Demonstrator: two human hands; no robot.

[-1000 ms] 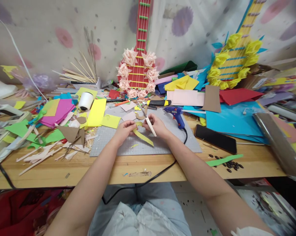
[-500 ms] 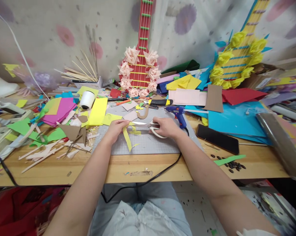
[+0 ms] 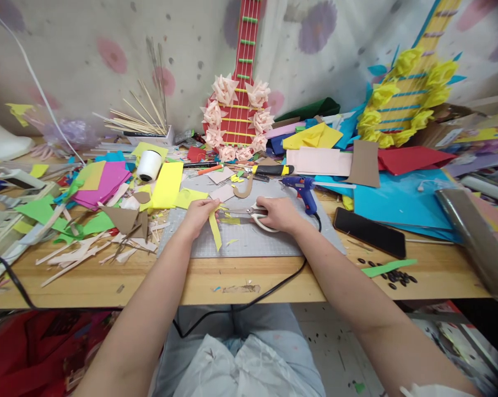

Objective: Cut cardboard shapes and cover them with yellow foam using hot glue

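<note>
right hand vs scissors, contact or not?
Touching. The head view shows the right hand closed on the white handles of the scissors, with no gap between hand and handles.

Red guitar (image 3: pixel 237 122) edged with pink flowers (image 3: pixel 213 113), set upright before spotted backdrop (image 3: pixel 191 38); yellow guitar (image 3: pixel 402 105), ringed with yellow flowers (image 3: pixel 442 74), set farther right. Thin sticks (image 3: pixel 139 122) gathered at white box (image 3: pixel 165 137). Blue glue gun (image 3: pixel 303 192) laid left of black phone (image 3: pixel 369 232). Dark beads (image 3: pixel 392 286) scattered around green strip (image 3: pixel 389 268).

A light-brown wooden table (image 3: pixel 216 270) carries a grey gridded rectangular cutting mat (image 3: pixel 257 243), a flat black smartphone (image 3: pixel 369 232), small black oval pieces (image 3: pixel 393 286) and thin pale-pink offcuts (image 3: pixel 74 266).
</note>
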